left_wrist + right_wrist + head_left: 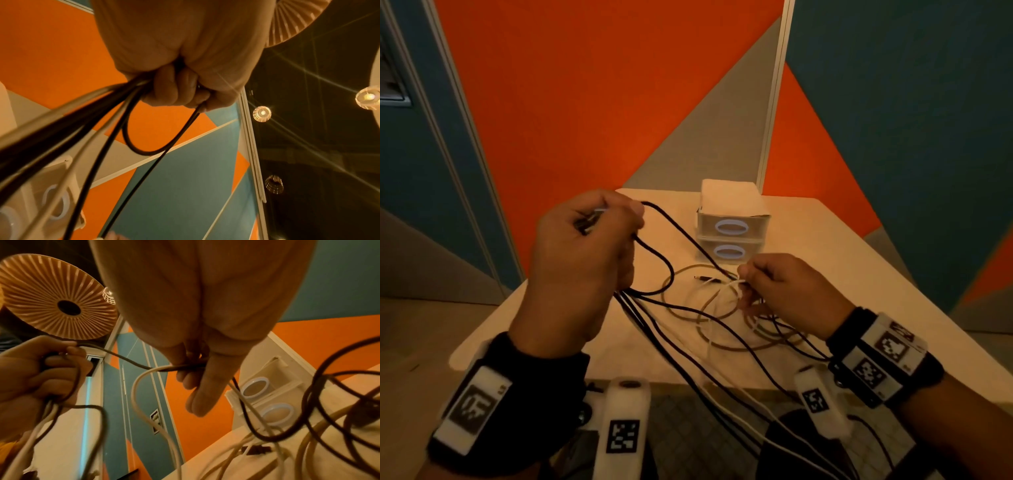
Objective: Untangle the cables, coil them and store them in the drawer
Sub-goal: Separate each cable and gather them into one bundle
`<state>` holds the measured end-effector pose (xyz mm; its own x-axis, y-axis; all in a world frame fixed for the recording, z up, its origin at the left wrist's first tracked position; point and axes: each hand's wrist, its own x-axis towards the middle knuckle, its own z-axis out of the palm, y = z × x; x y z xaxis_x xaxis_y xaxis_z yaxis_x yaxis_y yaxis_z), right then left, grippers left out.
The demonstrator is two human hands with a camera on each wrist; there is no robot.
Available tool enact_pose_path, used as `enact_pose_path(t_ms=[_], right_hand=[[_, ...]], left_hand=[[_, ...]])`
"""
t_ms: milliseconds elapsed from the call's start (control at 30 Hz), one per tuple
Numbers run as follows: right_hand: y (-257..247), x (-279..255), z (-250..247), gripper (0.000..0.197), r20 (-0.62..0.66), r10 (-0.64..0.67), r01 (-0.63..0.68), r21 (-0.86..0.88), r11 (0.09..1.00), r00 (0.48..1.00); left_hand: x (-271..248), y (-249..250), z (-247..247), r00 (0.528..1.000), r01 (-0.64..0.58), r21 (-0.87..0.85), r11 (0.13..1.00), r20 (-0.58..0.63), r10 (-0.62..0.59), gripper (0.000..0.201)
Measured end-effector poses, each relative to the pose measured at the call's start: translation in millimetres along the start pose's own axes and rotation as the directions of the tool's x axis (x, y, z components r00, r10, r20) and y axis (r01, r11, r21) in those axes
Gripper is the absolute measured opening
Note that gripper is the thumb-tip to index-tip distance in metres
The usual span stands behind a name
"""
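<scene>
On the table (pixel 808 240), seen from the head camera, the cables lie in a loose tangle between the two hands. The left hand (pixel 585 260) is raised above the near left part of the table, and its fingers are curled around a bundle of black cable (pixel 654 253). The right hand (pixel 784 287) is lower, near the tangle, and it pinches a white cable (pixel 726 291) together with a black strand. A tan cable (pixel 688 315) makes loops flat on the table. The small drawer unit (pixel 731 226) stands behind the tangle, both drawers closed, and the right hand is nearer to it.

In the left wrist view, the left hand (pixel 185 78) is clamped on several strands; a black loop (pixel 148 141) hangs under the fingers.

In the right wrist view, the right hand (pixel 197 363) holds the white cable (pixel 139 386) and a dark strand between thumb and fingers. The dark strand (pixel 125 358) runs almost straight from this hand up and across to the left hand (pixel 41 369). I judge that the next pull goes along this line, so the hands should separate on it, while the crossing lies just beside the right fingers.
</scene>
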<state>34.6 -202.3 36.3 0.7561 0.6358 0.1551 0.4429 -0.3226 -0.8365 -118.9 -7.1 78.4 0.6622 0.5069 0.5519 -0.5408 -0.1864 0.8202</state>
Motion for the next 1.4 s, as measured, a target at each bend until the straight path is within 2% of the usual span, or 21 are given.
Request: enact_pose_path(t_ms=[100,267,367,433,467,567,667,700,767,800,833,900,1000,1033,1133,1200,1300,1400], right_hand=[[8,2,-14,0.026,-0.01,-0.028,0.029,0.032,0.999,1.0],[18,6,-42,0.015,-0.033,0.055,-0.053,0.06,0.997,0.998],[22,12,-54,0.006,-0.081,0.089,-0.092,-0.042,0.995,0.993],[28,17,-61,0.007,-0.095,0.1,-0.116,-0.183,0.976,0.99],[33,20,-64,0.012,-0.08,0.105,-0.125,-0.31,0.943,0.991],[36,22,-66,0.029,0.02,0.136,-0.088,-0.664,0.742,0.99],[25,21,-57,0.048,0.12,0.101,0.028,-0.769,0.639,0.988],[19,20,-50,0.049,0.161,0.104,0.06,-0.772,0.633,0.981],[13,21,-34,0.033,0.212,0.113,0.073,-0.71,0.701,0.971],[15,23,-26,0.02,0.209,0.112,0.069,-0.701,0.71,0.972],[17,24,-21,0.016,0.184,0.103,0.062,-0.717,0.694,0.978],[21,29,-15,0.022,0.082,0.068,0.009,-0.704,0.71,0.994],[12,29,-13,0.022,-0.017,-0.047,0.03,-0.54,0.841,0.999],[5,25,-12,0.021,-0.029,-0.082,0.055,-0.519,0.853,0.996],[-12,8,-5,0.016,0.015,-0.184,0.16,-0.561,0.812,0.983],[-17,-6,2,0.015,0.027,-0.193,0.179,-0.513,0.839,0.981],[-9,-11,8,0.018,-0.065,-0.162,0.135,-0.307,0.942,0.985],[5,-9,12,0.027,-0.106,-0.155,0.13,-0.213,0.968,0.982]], left_hand=[[3,1,-10,0.994,0.027,-0.083,0.996,-0.099,-0.035,0.036],[12,-1,-27,0.978,0.034,-0.128,0.991,-0.199,-0.059,0.04],[16,-2,-33,0.973,0.055,-0.204,0.977,-0.209,-0.099,0.033],[18,0,-35,0.971,0.058,-0.25,0.966,-0.212,-0.113,0.029],[18,1,-36,0.968,0.05,-0.275,0.96,-0.222,-0.114,0.027],[17,4,-34,0.974,0.064,-0.24,0.969,-0.198,-0.114,0.028],[9,5,-16,0.987,0.077,-0.157,0.985,-0.129,-0.098,0.039],[6,5,-9,0.99,0.068,-0.138,0.988,-0.117,-0.085,0.039],[1,4,4,0.992,0.067,-0.12,0.991,-0.099,-0.079,0.034],[0,2,9,0.992,0.082,-0.113,0.99,-0.088,-0.093,0.032],[-1,-3,14,0.991,0.105,-0.094,0.99,-0.072,-0.112,0.03],[-6,-15,24,0.988,0.155,-0.001,0.988,-0.007,-0.155,0.032],[-16,-38,42,0.968,0.191,0.168,0.967,0.134,-0.214,0.047],[-18,-46,47,0.958,0.2,0.218,0.955,0.159,-0.237,0.051],[-22,-69,55,0.942,0.2,0.32,0.926,0.198,-0.271,0.053],[-24,-80,57,0.942,0.172,0.362,0.916,0.213,-0.261,0.045],[-26,-86,59,0.921,0.202,0.369,0.907,0.243,-0.304,0.035],[-29,-81,58,0.897,0.14,0.44,0.887,0.322,-0.302,0.032]])
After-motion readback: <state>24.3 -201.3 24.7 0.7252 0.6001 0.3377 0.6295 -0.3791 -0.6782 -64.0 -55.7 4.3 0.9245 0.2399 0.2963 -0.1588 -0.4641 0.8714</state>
